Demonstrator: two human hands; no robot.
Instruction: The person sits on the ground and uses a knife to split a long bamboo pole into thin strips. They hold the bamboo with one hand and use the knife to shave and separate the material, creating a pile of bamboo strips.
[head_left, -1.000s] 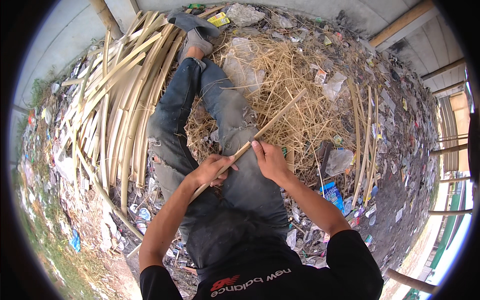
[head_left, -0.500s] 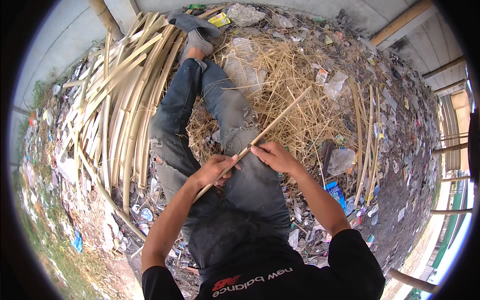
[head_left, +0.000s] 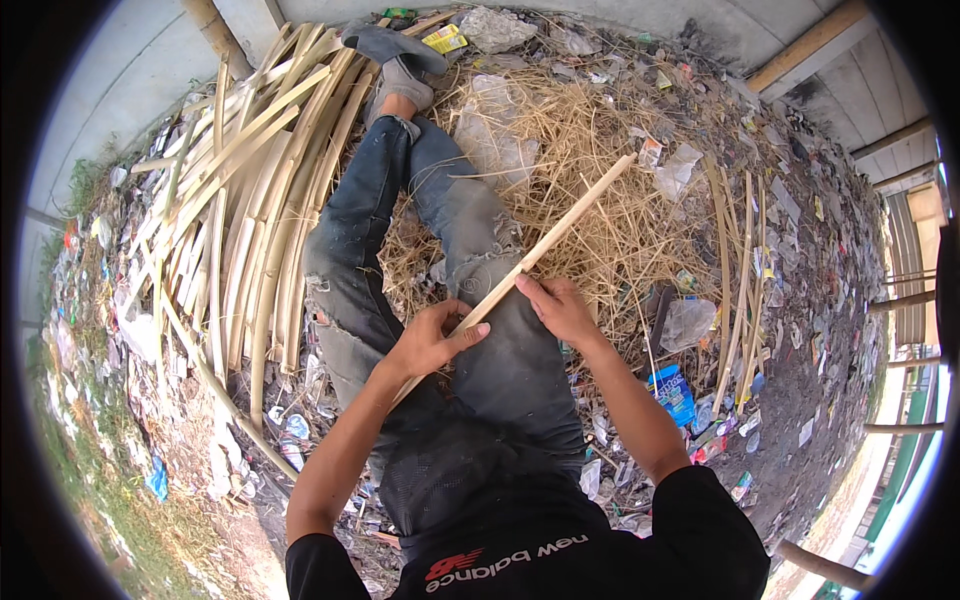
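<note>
A pale split bamboo strip (head_left: 570, 222) lies slantwise over my lap, its far end pointing up to the right. My left hand (head_left: 437, 338) is closed round its lower part, thumb on top. Beside the strip's middle, over my right thigh, my right hand (head_left: 560, 308) is closed with its thumb tip against the strip. A small dark bit shows at that thumb; what it belongs to is hidden by the fingers. The strip's near end runs under my left wrist toward my lap.
A large pile of bamboo strips (head_left: 262, 220) lies left of my legs. Thin shavings (head_left: 590, 190) cover the ground ahead and right. Several more strips (head_left: 738, 290) lie at the right, near a blue packet (head_left: 671, 394). Litter surrounds me; a grey wall (head_left: 120, 90) stands beyond.
The strip has turned, showing a broader pale face, and its far end has moved up and right. My right hand has shifted slightly right and up along it; my left thumb now lies flatter.
</note>
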